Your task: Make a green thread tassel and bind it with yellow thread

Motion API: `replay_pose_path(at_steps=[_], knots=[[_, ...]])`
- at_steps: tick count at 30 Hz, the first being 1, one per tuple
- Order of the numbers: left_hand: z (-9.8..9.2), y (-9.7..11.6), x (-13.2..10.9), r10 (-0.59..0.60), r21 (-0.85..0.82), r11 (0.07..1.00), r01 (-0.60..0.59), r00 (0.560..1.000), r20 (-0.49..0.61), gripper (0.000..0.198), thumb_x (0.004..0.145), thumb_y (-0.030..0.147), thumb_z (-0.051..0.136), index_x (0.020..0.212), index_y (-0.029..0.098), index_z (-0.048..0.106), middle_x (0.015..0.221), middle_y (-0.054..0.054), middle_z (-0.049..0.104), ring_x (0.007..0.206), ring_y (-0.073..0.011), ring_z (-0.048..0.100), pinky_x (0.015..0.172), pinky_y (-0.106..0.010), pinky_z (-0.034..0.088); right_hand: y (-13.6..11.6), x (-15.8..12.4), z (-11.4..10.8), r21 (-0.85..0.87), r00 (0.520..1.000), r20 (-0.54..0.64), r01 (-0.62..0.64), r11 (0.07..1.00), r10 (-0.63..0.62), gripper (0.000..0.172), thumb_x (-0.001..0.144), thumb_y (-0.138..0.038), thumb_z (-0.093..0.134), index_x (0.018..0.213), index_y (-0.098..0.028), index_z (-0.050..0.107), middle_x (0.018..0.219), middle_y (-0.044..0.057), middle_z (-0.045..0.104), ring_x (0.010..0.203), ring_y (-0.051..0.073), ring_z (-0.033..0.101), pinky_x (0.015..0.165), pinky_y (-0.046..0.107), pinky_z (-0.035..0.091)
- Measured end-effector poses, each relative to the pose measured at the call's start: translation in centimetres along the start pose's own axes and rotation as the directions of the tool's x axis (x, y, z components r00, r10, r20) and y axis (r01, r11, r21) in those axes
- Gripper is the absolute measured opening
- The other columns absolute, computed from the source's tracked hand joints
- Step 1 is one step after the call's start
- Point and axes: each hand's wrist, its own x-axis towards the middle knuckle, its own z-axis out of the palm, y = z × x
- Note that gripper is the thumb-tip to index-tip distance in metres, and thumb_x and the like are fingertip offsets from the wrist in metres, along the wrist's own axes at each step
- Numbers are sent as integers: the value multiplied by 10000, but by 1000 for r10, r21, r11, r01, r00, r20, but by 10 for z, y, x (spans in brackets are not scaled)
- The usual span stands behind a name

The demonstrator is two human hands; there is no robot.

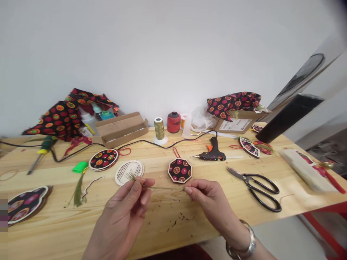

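Note:
My left hand [127, 206] pinches a bunch of olive-green thread [165, 187] near its frayed end, which fans out above the thumb. My right hand [208, 196] is closed on the other end, so the thread runs level between the two. Just behind the thread lies an octagonal pendant [179, 170] with dark patterned fabric and a red loop. A pale wooden oval cutout [130, 171] is partly hidden by my left hand. Farther left, a green tassel [78, 189] rests on the table. Black-handled scissors [257, 186] lie to the right of my right hand.
A black glue gun [214, 151] lies behind the scissors, its cord crossing the table. At the back stand a gold thread spool [159, 129], a red spool [174, 122] and a cardboard box [121, 130]. A screwdriver [42, 153] is far left; a black cylinder [288, 117] leans at right.

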Motion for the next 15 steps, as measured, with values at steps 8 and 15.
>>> replay_pose_path(at_steps=[8,15], knots=[[-6,-2,1,9,-11,1000,-9,1000,-27,181,641,296,792,706,157,695,720,-4,694,511,-67,439,400,-137,376,6,0,-7,-3,999,-46,-3,1000,3,229,749,-346,635,709,-123,668,562,-33,461,537,82,350,522,213,313],[-13,-6,0,-9,-33,999,7,999,-43,157,643,268,792,711,158,702,725,-19,711,525,-69,471,422,-128,409,3,2,-7,-44,998,-49,32,999,-34,237,772,-331,600,631,-141,599,561,-35,442,551,89,362,536,212,320]])
